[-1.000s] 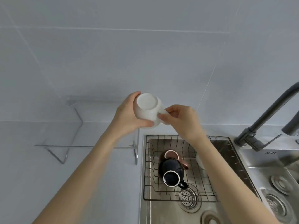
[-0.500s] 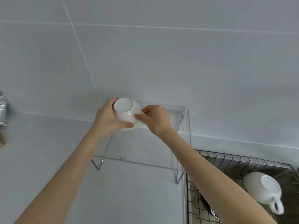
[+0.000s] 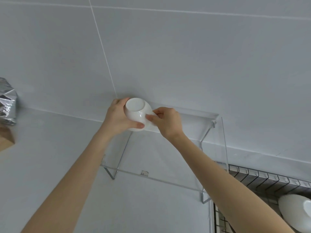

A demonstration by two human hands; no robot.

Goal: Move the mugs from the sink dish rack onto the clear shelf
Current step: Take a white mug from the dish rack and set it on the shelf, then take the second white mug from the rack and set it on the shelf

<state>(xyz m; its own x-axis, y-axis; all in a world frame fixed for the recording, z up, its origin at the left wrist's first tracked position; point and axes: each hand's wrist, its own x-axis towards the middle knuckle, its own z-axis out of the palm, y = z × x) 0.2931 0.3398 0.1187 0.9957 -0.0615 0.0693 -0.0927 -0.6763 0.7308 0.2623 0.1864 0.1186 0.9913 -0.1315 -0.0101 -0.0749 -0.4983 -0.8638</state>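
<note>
A white mug [image 3: 137,113] is held upside down, its flat base facing me, over the back left corner of the clear shelf [image 3: 161,178]. My left hand [image 3: 117,117] wraps around the mug's body from the left. My right hand [image 3: 166,122] pinches its handle side from the right. I cannot tell whether the mug touches the shelf top. A second white mug [image 3: 297,214] lies in the wire dish rack [image 3: 262,179] at the lower right, partly cut off by the frame edge.
The clear shelf stands on a white counter against a white tiled wall. At the left edge sit a crumpled silver foil bag [image 3: 7,102] and a brown paper bag [image 3: 5,141]. The dish rack borders the shelf's right leg.
Both hands have carried the white mug left from above the sink to the shelf's back left corner. My view has swung left, so the faucet and dark mugs have left the frame.
</note>
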